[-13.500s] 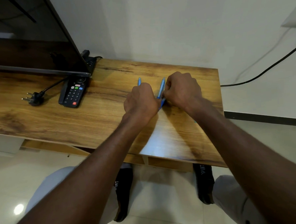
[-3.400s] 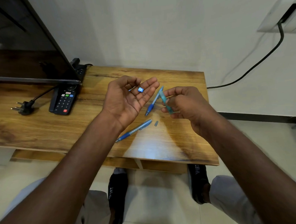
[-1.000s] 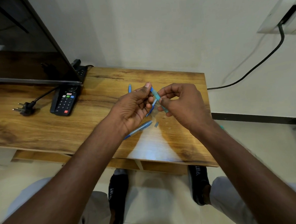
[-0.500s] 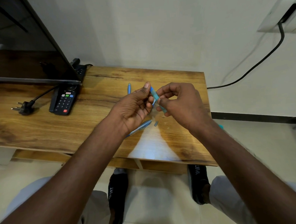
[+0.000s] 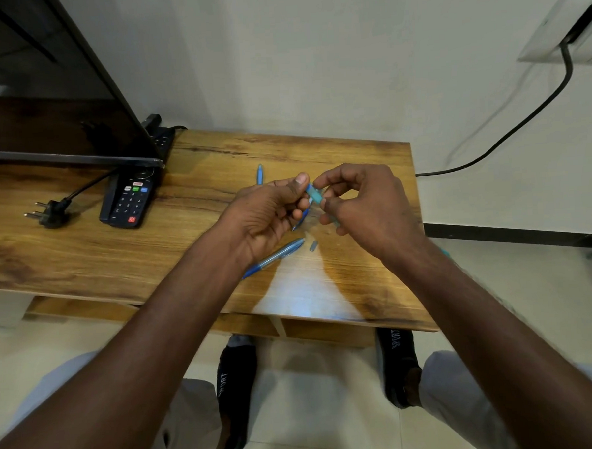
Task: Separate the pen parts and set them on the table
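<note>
Since a few seconds ago, the left hand (image 5: 270, 215) has turned from palm-up and spread to curled, and it has come together with the right hand (image 5: 365, 207) above the table (image 5: 193, 250). Now both hands pinch the same pale blue pen barrel (image 5: 314, 195): the left thumb and fingers hold its upper end, the right fingers hold the lower part. The barrel is tilted and stays in the air, a little above the table, near the far right part of it. Between the hands, under the barrel, a dark blue pen piece (image 5: 301, 219) shows partly; I cannot tell which hand holds it.

On the table, just under the left hand, lies a blue pen (image 5: 275, 256), and close beside its tip lies a small grey piece (image 5: 313, 245). Another pen (image 5: 259, 174) lies on the table behind the left hand. At the left part of the table lie a remote (image 5: 129, 202) and a plug (image 5: 49, 215), under the edge of a TV (image 5: 41, 110).
</note>
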Demonstrator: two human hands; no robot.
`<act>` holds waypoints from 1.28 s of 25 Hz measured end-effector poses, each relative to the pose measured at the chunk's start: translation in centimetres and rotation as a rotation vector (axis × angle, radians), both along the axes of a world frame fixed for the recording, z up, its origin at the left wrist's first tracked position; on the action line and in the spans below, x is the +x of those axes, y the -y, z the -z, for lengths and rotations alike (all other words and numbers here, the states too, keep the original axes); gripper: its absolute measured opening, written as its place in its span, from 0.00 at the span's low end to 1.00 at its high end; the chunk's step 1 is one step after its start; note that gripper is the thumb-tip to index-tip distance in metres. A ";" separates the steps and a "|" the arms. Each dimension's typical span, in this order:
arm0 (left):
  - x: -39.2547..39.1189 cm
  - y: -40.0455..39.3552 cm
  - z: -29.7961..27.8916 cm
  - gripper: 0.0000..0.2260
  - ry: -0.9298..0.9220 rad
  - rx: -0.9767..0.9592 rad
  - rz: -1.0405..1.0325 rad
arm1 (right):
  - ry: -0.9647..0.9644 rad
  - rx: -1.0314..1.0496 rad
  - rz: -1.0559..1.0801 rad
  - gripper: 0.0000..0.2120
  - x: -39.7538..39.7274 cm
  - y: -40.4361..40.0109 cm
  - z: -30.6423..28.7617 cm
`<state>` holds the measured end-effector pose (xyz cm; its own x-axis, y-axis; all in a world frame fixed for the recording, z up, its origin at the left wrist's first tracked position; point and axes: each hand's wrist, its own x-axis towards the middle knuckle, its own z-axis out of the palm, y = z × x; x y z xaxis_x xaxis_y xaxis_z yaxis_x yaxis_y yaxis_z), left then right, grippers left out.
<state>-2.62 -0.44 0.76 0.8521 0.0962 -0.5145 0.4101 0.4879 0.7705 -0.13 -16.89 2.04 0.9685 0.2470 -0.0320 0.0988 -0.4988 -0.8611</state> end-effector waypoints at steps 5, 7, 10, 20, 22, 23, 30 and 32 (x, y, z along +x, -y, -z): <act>-0.2 0.4 0.5 0.04 -0.023 -0.032 0.041 | -0.004 -0.010 -0.105 0.22 -0.4 -0.1 -0.1; -0.2 0.5 0.3 0.06 0.003 -0.023 0.019 | 0.017 -0.023 -0.092 0.20 -0.1 -0.2 -0.1; -0.1 0.5 0.1 0.13 -0.012 -0.005 -0.024 | 0.005 -0.072 -0.003 0.15 0.4 0.4 0.3; -0.2 0.1 -0.7 0.18 -0.064 -0.087 -0.010 | -0.002 -0.498 0.037 0.18 1.8 2.1 2.6; -0.2 0.1 -0.9 0.21 -0.065 -0.093 0.010 | -0.002 -0.558 0.035 0.15 1.9 2.1 3.4; -0.3 0.1 -1.0 0.23 -0.064 -0.094 0.019 | -0.001 -0.589 0.035 0.14 1.8 2.0 3.6; -0.4 -0.1 -1.1 0.31 -0.040 -0.063 0.066 | 0.041 -0.777 0.065 0.11 1.6 2.1 3.1; -0.4 -0.2 -1.1 0.32 -0.038 -0.045 0.072 | 0.120 -0.690 0.100 0.11 1.5 1.9 2.7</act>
